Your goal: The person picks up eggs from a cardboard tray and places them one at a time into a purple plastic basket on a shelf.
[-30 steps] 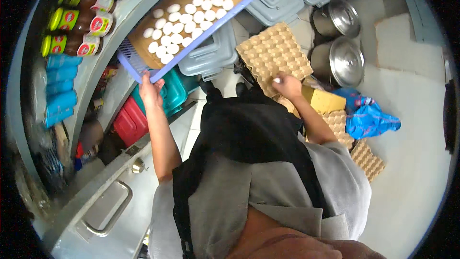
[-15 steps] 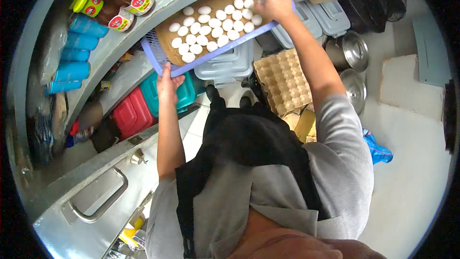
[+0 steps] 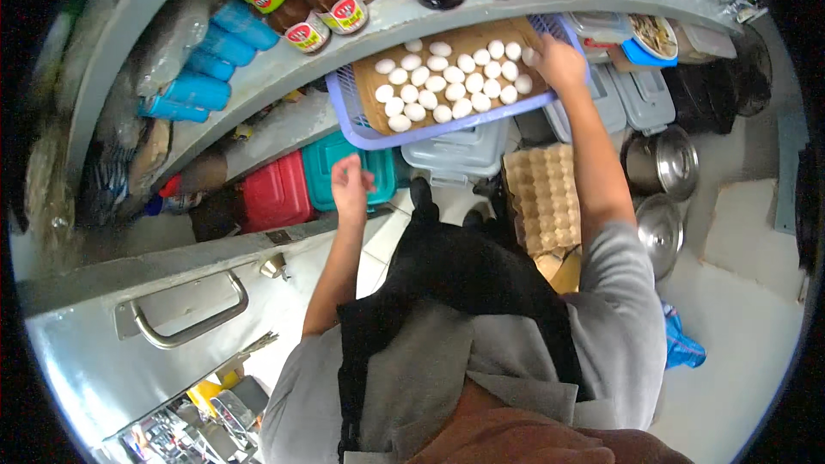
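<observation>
A lavender plastic crate (image 3: 361,141), lined with brown cardboard, holds several white eggs (image 3: 461,107) under the upper shelf. My right hand (image 3: 559,64) grips the crate's right end. Just below the crate's left end, my left hand (image 3: 352,182) is free of it, its fingers loosely bent and apart, in front of a teal lidded bin (image 3: 326,167). Stacked cardboard egg trays (image 3: 540,198) stand beneath my right arm.
An upper shelf (image 3: 215,129) bears jars (image 3: 309,30) and blue cans (image 3: 193,94). Lidded containers (image 3: 455,155), a red bin (image 3: 275,193) and steel pots (image 3: 666,163) surround the low area. A handled steel door (image 3: 103,361) is at lower left.
My right hand left the egg trays and took hold of the crate's right end. The crate sits further right in view as the view shifted. My left hand has let go of it.
</observation>
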`<state>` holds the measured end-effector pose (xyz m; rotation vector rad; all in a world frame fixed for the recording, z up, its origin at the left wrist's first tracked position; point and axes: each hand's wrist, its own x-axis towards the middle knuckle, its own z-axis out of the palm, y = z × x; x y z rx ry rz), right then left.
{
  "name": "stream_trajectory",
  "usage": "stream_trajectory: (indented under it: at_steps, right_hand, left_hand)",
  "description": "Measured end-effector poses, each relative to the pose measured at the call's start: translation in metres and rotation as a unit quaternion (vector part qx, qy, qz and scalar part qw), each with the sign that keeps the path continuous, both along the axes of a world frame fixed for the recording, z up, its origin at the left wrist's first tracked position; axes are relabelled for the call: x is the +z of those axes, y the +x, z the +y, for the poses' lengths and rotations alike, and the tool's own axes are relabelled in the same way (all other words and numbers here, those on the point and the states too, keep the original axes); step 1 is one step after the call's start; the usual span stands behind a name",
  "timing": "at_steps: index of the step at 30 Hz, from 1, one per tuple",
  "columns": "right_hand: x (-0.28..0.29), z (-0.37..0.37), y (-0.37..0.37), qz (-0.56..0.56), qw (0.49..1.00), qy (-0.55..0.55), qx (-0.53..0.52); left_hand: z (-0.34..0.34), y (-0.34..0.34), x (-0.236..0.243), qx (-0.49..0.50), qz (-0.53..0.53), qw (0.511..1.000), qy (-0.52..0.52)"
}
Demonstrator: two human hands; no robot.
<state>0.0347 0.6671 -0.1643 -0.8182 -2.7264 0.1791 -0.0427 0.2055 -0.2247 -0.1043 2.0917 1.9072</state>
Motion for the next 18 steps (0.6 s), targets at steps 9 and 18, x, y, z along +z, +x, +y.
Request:
stream_trajectory:
  at_steps: [9, 18]
  right_hand:
    - [-0.014, -0.02, 0.169, 0.303, 0.935, -0.093, -0.156]
    - [-0.067, -0.09, 0.248, 0.187, 0.944, -0.145, -0.232]
  left_hand:
    - [0.07, -0.052, 0.224, 0.017, 0.507, 0.858, 0.075]
    - [0.129, -0.18, 0.414, 0.122, 0.843, 0.486, -0.195]
